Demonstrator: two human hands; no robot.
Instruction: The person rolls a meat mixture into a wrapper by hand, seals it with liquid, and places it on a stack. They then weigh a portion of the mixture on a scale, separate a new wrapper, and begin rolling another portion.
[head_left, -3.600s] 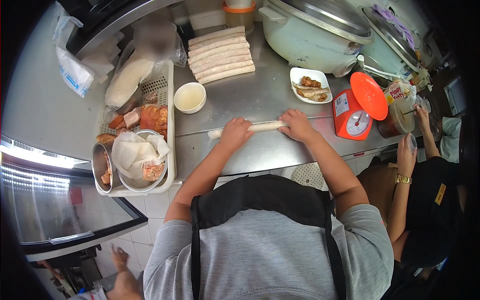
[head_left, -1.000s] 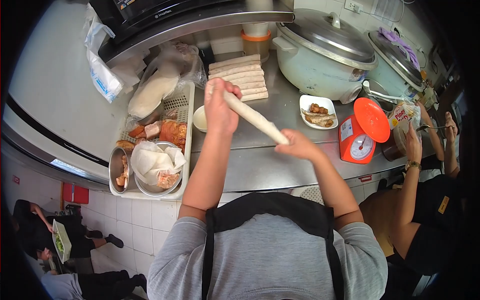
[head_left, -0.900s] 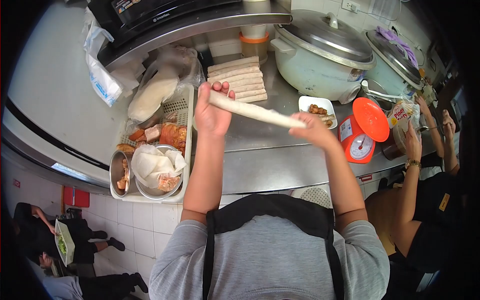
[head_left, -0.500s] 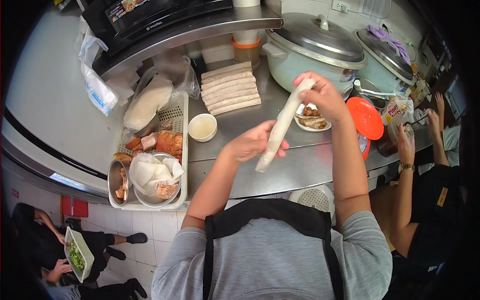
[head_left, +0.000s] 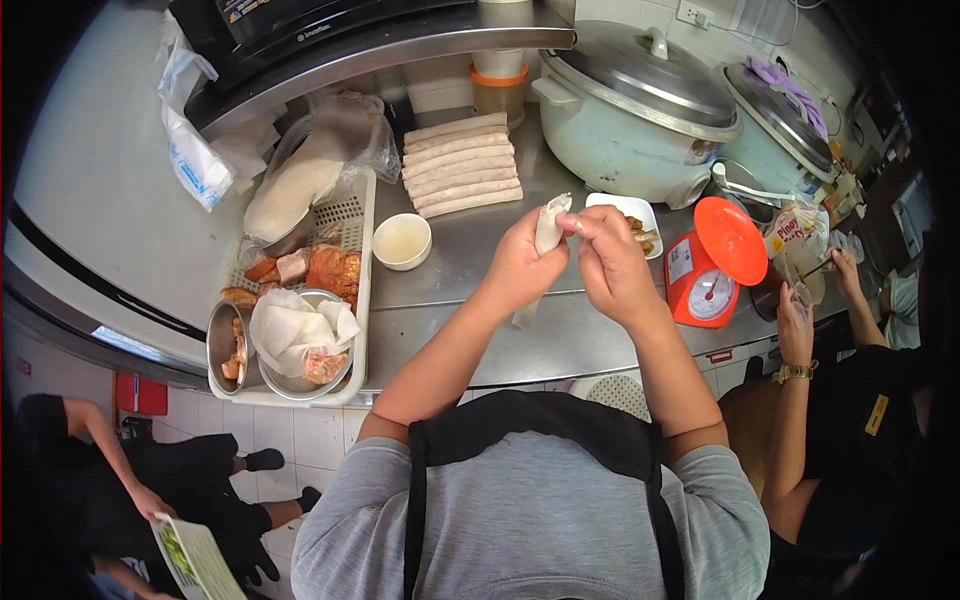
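Note:
An uncooked spring roll (head_left: 550,225) in a pale wrapper is gripped in my left hand (head_left: 522,258), its upper end poking out above the fist and its lower end showing beneath. My right hand (head_left: 612,262) is curled beside it, with the index finger pressed to the roll's top end. Several finished rolls (head_left: 462,165) lie side by side behind my hands. To their front left sits a small white bowl (head_left: 402,242) of cloudy liquid. Just behind my right hand, a white dish (head_left: 650,215) of brown filling is partly hidden.
A basket (head_left: 366,300) at left holds meat, metal bowls and bagged wrappers (head_left: 295,190). An orange kitchen scale (head_left: 700,285) and large lidded pot (head_left: 640,130) stand right. One person works at far right; another at lower left carries a tray (head_left: 205,560) of chopped greens.
The roll has gone from being held slantwise between both hands to upright in my left fist. My right hand has come down to its top end. The person with the tray has moved nearer.

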